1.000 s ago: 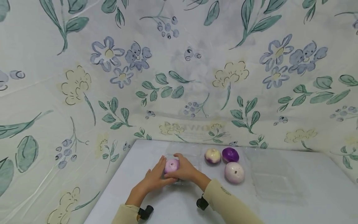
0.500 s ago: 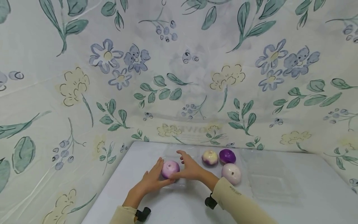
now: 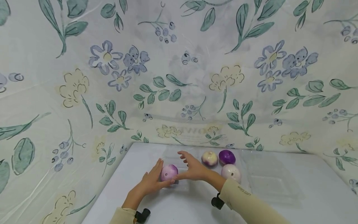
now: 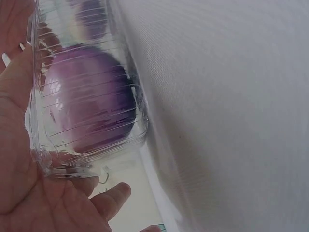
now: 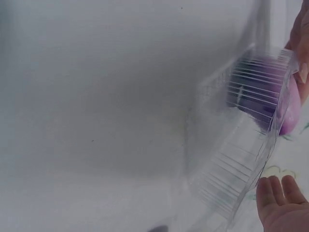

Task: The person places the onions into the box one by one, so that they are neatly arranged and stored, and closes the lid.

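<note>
A light-purple onion (image 3: 169, 172) sits at the left end of a clear plastic box (image 5: 227, 176). In the left wrist view the onion (image 4: 89, 99) shows through the ribbed wall. My left hand (image 3: 151, 181) rests along the box's left side and near corner, fingers extended and thumb out in front. My right hand (image 3: 195, 168) is held over the box's right part, just right of the onion, with fingers spread and nothing gripped. Its thumb reaches toward the left thumb; whether they touch, I cannot tell. The right wrist view shows the right fingers (image 5: 277, 191) beside the box wall.
Right of the box stand a yellowish onion (image 3: 209, 159), a dark purple onion (image 3: 227, 157) and a pale pink onion (image 3: 231, 173). Farther right lies another clear plastic box (image 3: 268, 183) on the white table (image 3: 313, 186). A floral sheet (image 3: 179, 93) hangs behind.
My right hand has let go of the onion and drawn to the right, its fingers spreading. The onion has shifted slightly toward me and tilted. My left hand has stayed almost in place.
</note>
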Motion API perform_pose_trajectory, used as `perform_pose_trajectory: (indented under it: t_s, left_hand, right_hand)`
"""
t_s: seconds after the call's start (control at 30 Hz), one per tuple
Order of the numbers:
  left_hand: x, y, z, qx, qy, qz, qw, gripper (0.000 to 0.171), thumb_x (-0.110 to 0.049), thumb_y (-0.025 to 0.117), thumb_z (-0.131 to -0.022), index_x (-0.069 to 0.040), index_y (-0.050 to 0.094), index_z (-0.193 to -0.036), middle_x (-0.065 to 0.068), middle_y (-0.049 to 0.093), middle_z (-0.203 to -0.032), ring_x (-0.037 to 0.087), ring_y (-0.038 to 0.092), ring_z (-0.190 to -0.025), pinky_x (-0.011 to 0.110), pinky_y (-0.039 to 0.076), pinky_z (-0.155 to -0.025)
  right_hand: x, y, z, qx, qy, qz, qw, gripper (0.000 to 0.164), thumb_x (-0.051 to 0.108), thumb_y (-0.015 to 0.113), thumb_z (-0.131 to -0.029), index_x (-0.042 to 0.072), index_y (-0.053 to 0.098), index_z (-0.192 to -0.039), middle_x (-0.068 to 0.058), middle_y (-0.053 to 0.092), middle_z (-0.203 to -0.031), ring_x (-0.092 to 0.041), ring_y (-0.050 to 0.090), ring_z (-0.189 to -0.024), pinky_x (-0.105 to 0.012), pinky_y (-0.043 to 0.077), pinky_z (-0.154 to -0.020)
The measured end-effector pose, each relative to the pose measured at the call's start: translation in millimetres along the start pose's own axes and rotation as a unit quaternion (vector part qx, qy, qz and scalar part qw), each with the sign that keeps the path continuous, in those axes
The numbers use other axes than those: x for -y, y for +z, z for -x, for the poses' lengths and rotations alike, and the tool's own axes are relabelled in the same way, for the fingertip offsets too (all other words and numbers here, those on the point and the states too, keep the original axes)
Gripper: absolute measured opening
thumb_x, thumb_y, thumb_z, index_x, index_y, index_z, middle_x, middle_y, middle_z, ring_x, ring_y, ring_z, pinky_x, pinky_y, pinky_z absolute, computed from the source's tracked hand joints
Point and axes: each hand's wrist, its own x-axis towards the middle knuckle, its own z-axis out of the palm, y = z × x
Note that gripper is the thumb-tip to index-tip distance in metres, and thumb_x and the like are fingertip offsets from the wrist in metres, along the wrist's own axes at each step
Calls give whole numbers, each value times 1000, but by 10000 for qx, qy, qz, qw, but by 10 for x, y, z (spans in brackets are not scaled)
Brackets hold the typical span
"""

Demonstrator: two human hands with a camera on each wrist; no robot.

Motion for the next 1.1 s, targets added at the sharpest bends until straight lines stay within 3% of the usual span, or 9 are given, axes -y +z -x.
perform_pose_trajectory:
  t_s: [0.37,0.6,0.8,1.1]
  left_hand:
    - [-20,-11,10,-17,-1,31,10000,106,-57,69,-85,5,19,-155,22,14,-164,41,23,-149,79,16,-108]
    - [-4,2,17,27,-34,84,10000,107,-58,68,-85,4,18,-155,22,13,-164,41,21,-150,79,15,-108]
    - [7,5,56,50,-138,138,9998,108,-59,70,-83,4,19,-155,22,15,-164,41,21,-150,78,14,-109]
    - [-2,8,39,11,-113,160,9998,108,-59,69,-83,3,19,-156,21,16,-164,41,22,-150,77,13,-110]
  right_hand:
    - [7,-122,70,72,89,-27,9999,97,39,86,-75,15,31,-152,-22,43,-147,-42,46,-132,-56,44,-104]
    - [-41,-217,108,-127,201,-112,9997,93,34,86,-76,15,34,-151,-17,45,-146,-40,47,-132,-56,42,-107]
    - [-116,-256,144,-348,371,-136,9986,90,39,86,-75,17,38,-148,-16,48,-145,-37,49,-131,-56,42,-108]
    - [-166,-312,131,-504,494,-182,9973,88,37,86,-75,19,40,-148,-15,47,-146,-38,48,-132,-59,46,-102]
